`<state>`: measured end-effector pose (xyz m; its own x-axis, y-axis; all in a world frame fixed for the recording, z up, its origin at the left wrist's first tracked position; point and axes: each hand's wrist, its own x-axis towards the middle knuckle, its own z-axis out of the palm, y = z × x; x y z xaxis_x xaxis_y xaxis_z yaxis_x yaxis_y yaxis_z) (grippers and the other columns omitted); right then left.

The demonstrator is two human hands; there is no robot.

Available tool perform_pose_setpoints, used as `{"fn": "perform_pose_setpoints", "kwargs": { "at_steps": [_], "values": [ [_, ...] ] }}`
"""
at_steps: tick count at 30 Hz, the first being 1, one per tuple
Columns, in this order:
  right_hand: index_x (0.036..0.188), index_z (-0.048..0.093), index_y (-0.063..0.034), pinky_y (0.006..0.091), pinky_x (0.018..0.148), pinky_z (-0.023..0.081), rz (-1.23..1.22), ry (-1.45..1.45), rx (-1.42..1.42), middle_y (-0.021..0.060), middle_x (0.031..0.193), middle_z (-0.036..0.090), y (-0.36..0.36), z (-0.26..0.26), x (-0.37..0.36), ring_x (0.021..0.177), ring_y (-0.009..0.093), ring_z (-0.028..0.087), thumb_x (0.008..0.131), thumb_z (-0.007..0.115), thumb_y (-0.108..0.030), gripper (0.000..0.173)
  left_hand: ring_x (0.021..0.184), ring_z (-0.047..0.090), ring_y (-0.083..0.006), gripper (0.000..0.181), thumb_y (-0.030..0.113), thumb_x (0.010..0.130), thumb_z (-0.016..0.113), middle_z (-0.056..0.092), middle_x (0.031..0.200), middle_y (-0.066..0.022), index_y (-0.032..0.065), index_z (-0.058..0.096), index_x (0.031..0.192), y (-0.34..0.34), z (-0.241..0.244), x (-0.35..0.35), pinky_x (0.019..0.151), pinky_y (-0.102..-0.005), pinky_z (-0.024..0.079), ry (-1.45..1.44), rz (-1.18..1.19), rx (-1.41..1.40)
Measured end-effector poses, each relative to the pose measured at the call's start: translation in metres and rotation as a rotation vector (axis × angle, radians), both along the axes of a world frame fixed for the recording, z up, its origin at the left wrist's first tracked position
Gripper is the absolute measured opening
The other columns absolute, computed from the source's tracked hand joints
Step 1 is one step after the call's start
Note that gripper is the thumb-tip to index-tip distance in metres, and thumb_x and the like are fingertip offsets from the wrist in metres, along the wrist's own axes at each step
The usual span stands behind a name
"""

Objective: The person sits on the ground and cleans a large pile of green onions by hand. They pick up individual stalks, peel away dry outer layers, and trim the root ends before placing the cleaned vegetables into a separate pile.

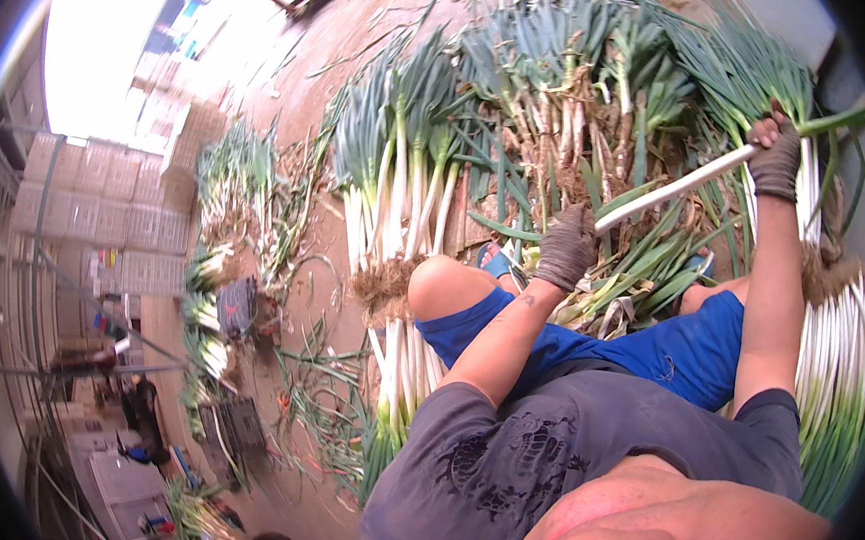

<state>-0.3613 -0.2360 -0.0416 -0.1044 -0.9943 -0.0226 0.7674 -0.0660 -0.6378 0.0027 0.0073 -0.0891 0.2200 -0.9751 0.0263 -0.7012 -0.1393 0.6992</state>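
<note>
Both my hands wear worn, fingerless-looking gloves and hold one long white leek or Welsh onion stalk between them. My left hand is closed round its lower end, in front of my knees; the root end is hidden there. Farther up, near its green part, my right hand grips the stalk beside the upright bundle at the right. Loose green leaves and peelings lie between my feet. Beyond them stands a row of untrimmed stalks with brown roots.
Cleaner stalks lie in a pile at my left, and more white stalks lie at my right. Stacked cartons, a dark crate and further bundles are farther left. Leaf scraps are strewn over the floor.
</note>
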Motion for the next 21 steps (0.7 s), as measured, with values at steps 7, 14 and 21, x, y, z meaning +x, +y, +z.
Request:
{"fn": "perform_pose_setpoints", "kwargs": {
  "at_steps": [7, 14, 21],
  "values": [
    [0.101, 0.059, -0.009, 0.0301, 0.059, 0.045, -0.621, 0.036, 0.069, -0.003, 0.06, 0.045, 0.063, 0.072, -0.099, 0.056, 0.013, 0.048, 0.094, 0.057, -0.024, 0.016, 0.076, 0.064, -0.0389, 0.019, 0.017, 0.089, 0.058, 0.066, 0.081, -0.0187, 0.0079, 0.059, 0.105, -0.022, -0.081, 0.067, 0.068, -0.0506, 0.05, -0.318, 0.002, 0.13],
    [0.086, 0.056, -0.0107, 0.0371, 0.062, 0.053, -1.099, -0.004, -0.271, 0.0051, 0.067, 0.053, 0.207, 0.111, -0.239, 0.062, 0.022, 0.055, 0.089, 0.064, -0.023, 0.015, 0.082, 0.061, -0.021, 0.017, 0.01, 0.091, 0.064, 0.068, 0.093, -0.0087, 0.0004, 0.065, 0.104, -0.011, -0.095, 0.072, 0.075, -0.0346, 0.05, 0.254, -0.02, 0.232],
    [0.117, 0.048, -0.0013, 0.0457, 0.101, 0.051, -1.391, 0.036, 0.1, 0.0127, 0.105, 0.061, 0.444, -0.001, -0.339, 0.108, 0.028, 0.063, 0.101, 0.053, -0.027, 0.03, 0.081, 0.057, -0.016, 0.018, 0.013, 0.091, 0.063, 0.063, 0.09, -0.0041, 0.0, 0.064, 0.104, -0.015, -0.08, 0.015, 0.075, -0.0298, 0.048, 0.306, -0.159, 0.405]
  ]
}}
